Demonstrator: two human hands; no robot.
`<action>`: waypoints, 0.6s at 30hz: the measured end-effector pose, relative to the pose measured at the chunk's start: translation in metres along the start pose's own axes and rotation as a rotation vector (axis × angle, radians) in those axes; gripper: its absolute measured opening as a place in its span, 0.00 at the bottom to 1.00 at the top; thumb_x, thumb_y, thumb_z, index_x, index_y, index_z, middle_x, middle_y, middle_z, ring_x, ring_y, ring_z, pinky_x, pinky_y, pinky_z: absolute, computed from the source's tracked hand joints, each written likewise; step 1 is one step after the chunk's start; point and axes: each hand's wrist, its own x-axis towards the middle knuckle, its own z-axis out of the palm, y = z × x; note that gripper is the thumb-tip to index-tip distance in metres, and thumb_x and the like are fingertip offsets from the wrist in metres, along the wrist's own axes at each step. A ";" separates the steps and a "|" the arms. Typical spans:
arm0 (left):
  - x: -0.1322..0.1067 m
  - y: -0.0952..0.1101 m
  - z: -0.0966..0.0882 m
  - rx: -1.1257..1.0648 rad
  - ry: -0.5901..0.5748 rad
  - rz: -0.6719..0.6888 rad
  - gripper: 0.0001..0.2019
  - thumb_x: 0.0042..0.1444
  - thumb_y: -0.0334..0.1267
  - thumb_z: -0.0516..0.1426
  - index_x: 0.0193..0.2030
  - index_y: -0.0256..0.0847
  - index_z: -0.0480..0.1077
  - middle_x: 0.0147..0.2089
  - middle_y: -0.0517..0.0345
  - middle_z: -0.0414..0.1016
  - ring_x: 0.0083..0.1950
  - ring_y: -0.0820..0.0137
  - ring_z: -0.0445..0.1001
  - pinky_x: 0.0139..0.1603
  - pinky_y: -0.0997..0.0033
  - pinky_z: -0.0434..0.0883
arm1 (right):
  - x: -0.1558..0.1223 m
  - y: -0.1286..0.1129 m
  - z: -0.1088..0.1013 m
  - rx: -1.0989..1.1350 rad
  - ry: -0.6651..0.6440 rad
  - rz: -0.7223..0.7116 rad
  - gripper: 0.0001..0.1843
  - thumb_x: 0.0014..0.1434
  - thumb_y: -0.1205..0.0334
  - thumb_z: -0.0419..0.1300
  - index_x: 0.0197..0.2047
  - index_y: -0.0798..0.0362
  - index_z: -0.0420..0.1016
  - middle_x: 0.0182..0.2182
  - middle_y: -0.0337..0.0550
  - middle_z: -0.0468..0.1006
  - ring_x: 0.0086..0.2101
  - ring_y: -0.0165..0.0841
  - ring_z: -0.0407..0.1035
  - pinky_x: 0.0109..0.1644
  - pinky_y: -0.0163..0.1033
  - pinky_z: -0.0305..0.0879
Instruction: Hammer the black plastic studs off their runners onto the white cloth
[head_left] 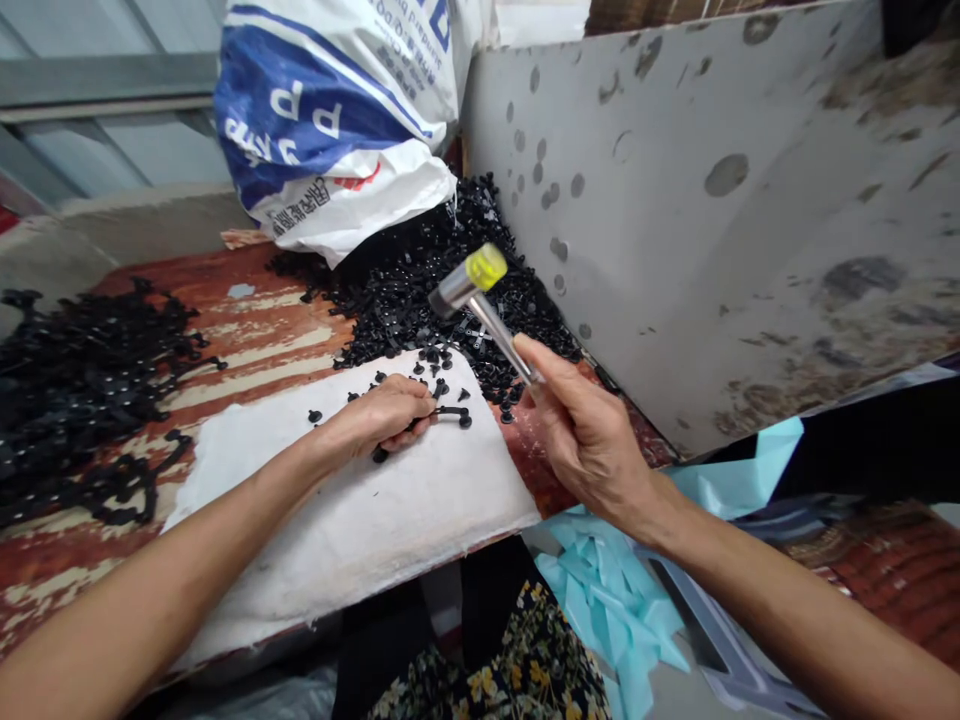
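White pad point(360, 520) bears black part point(448, 412) under left grip point(386, 412).

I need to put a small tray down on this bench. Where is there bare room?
The white pad is bare on its near half, below the left hand. Another open strip of worn red table lies between the left heap of black parts and the central pile. It is crowded under the sack and around the hammer in the right hand.

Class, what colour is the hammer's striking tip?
Yellow, on the hammer in the right hand; head view.
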 end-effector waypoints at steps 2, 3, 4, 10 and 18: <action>0.000 0.000 0.000 0.023 -0.004 0.008 0.12 0.53 0.27 0.53 0.20 0.37 0.65 0.14 0.63 0.60 0.12 0.80 0.51 0.12 0.80 0.45 | 0.003 -0.006 -0.001 0.005 0.084 -0.041 0.25 0.68 0.70 0.48 0.67 0.51 0.66 0.58 0.48 0.77 0.55 0.37 0.73 0.59 0.44 0.72; 0.001 0.000 0.000 0.039 -0.009 0.017 0.13 0.54 0.28 0.53 0.19 0.37 0.64 0.14 0.63 0.59 0.12 0.80 0.51 0.12 0.79 0.45 | 0.003 -0.006 0.000 0.012 0.098 -0.043 0.25 0.69 0.69 0.48 0.67 0.52 0.66 0.58 0.48 0.76 0.56 0.37 0.72 0.60 0.43 0.71; 0.001 -0.001 0.000 0.058 -0.013 0.026 0.14 0.54 0.28 0.52 0.18 0.38 0.63 0.13 0.64 0.58 0.12 0.80 0.51 0.12 0.79 0.45 | 0.001 -0.003 0.002 0.027 0.090 -0.024 0.25 0.69 0.69 0.48 0.67 0.52 0.65 0.59 0.49 0.76 0.56 0.37 0.72 0.59 0.43 0.71; -0.007 -0.010 -0.001 0.297 0.019 0.167 0.16 0.59 0.34 0.50 0.20 0.40 0.61 0.14 0.65 0.57 0.14 0.78 0.51 0.17 0.76 0.48 | -0.012 0.032 0.013 -0.196 -0.191 0.228 0.24 0.68 0.68 0.47 0.65 0.54 0.65 0.57 0.52 0.77 0.53 0.40 0.75 0.54 0.46 0.74; -0.040 -0.048 0.005 0.947 0.572 0.943 0.11 0.64 0.31 0.47 0.31 0.40 0.66 0.27 0.57 0.70 0.29 0.70 0.68 0.31 0.72 0.62 | -0.002 0.038 0.014 -0.591 -0.364 0.334 0.25 0.65 0.73 0.48 0.63 0.55 0.69 0.45 0.58 0.78 0.43 0.46 0.73 0.40 0.44 0.71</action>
